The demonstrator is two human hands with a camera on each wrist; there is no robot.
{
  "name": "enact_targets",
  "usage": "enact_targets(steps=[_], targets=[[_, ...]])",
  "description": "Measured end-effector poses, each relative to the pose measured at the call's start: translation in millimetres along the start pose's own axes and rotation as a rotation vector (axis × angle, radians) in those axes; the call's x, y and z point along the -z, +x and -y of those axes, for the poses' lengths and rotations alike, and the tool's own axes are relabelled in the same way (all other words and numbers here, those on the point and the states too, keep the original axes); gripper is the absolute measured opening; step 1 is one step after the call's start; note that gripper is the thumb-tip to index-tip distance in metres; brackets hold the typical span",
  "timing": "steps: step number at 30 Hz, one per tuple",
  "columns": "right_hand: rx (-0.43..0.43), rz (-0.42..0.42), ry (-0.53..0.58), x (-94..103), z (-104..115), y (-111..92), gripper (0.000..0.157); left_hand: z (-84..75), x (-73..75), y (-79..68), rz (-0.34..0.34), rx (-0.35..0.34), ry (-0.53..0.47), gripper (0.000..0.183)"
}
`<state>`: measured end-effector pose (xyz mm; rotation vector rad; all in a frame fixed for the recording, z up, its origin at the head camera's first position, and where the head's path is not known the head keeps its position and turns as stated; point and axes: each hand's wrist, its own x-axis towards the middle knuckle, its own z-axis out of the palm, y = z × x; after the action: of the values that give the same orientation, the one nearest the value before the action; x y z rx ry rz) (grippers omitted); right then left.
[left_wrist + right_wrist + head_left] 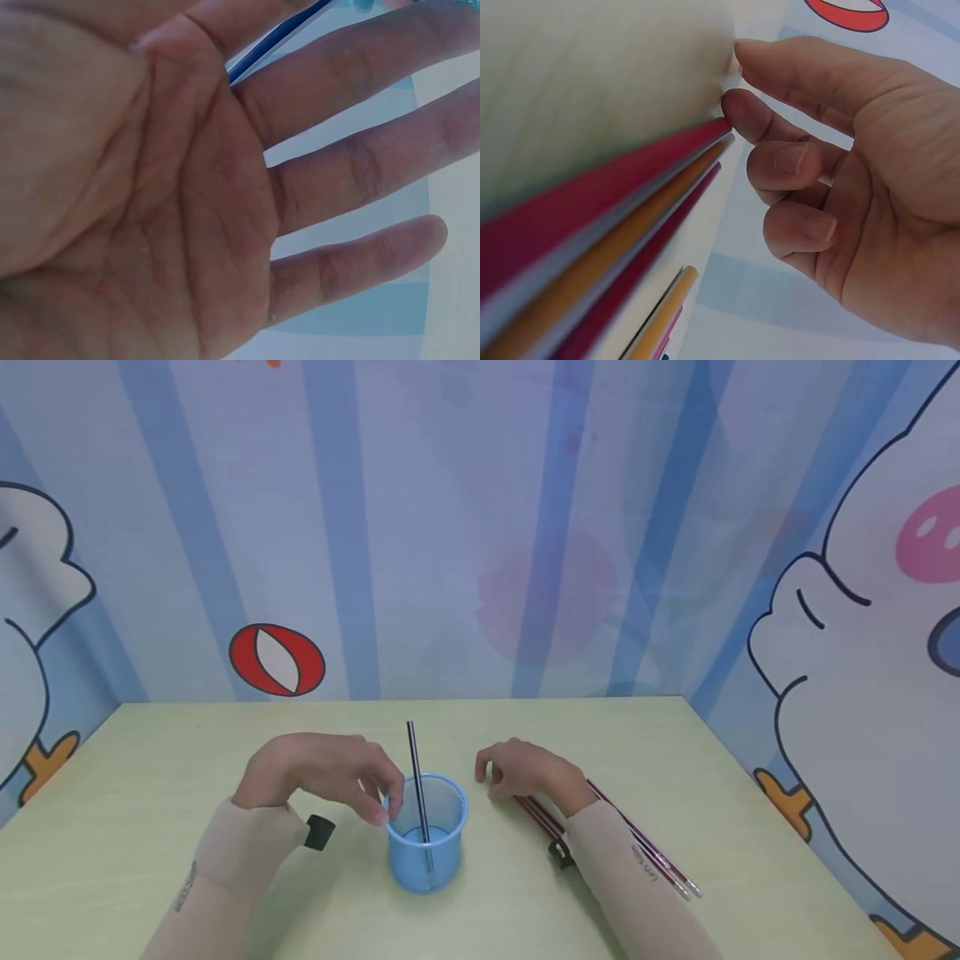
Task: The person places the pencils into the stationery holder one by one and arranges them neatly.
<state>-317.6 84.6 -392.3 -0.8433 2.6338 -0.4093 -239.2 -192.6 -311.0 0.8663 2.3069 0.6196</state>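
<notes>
A light blue cup (pixel 405 867) stands upright on the table, with one dark striped pencil (pixel 415 760) leaning inside it. My left hand (pixel 326 768) pinches the cup's left rim, thumb outside and fingertips inside. In the left wrist view, the palm and several fingers (pixel 352 172) cover most of the cup area. To the cup's right, my right hand (pixel 528 770) hovers low over the pencils (pixel 656 856) lying on the table. Seen from the right wrist, its fingers are bent, thumb apart, and the index fingertip is at the end of a red striped pencil (pixel 607 172).
The pale yellow-green table (pixel 187 743) ends at a blue striped backdrop (pixel 435 527) with cartoon figures. The right forearm (pixel 630 877) hides part of the pencils. Small black devices sit by both wrists.
</notes>
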Motion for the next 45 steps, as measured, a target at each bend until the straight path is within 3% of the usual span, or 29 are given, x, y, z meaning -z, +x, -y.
enact_targets(steps=[18, 29, 45], targets=[[0.056, 0.039, 0.024, -2.5, 1.5, 1.2, 0.02, -3.6, 0.4, -0.4, -0.004, 0.029, 0.001, 0.008], [-0.042, -0.002, -0.014, 12.9, -4.7, -7.8, 0.019, -4.0, 0.6, -0.5, -0.009, 0.032, 0.008, 0.009], [-0.043, 0.017, -0.064, 5.1, 0.3, -4.8, 0.021, -3.3, 0.1, -1.0, -0.013, 0.033, -0.001, 0.009]])
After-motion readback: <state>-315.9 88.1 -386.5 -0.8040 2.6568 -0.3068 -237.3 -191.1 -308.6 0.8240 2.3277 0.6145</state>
